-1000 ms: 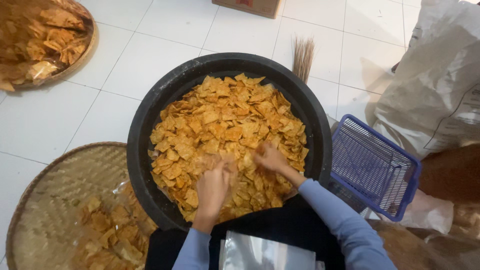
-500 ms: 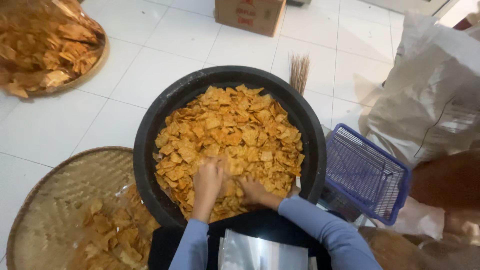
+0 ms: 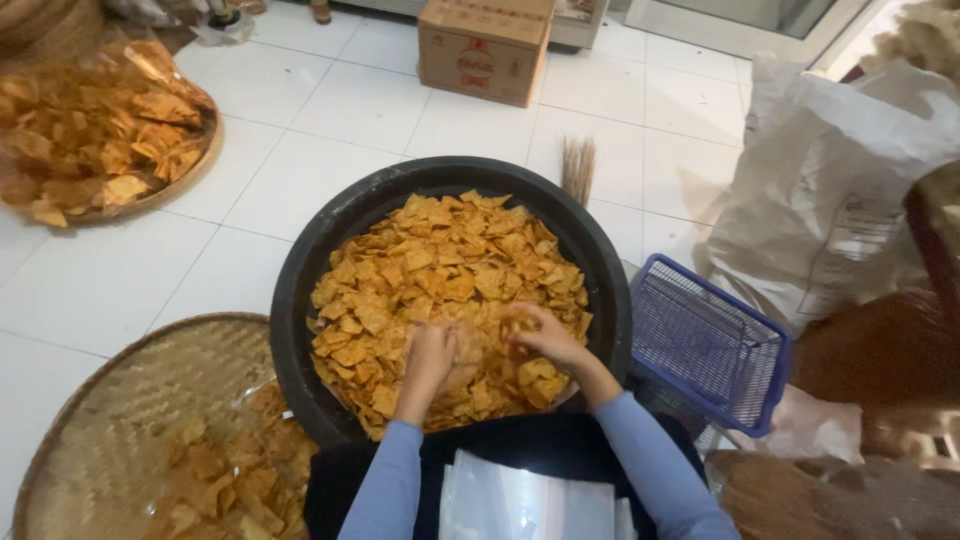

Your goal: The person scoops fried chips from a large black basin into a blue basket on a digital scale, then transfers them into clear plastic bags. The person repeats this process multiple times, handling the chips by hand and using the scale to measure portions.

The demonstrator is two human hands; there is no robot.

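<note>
Long light-blue sleeves run down both arms to the wrists; the left hand [image 3: 430, 352] and right hand [image 3: 545, 338] are bare, without gloves or rings.

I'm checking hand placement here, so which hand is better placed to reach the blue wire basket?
Probably the right hand. It rests on the chips at the black basin's right side, nearer the blue wire basket, while the left hand sits further left.

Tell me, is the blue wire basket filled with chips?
No, the blue wire basket right of the black tub looks empty; the chips fill the tub.
</note>
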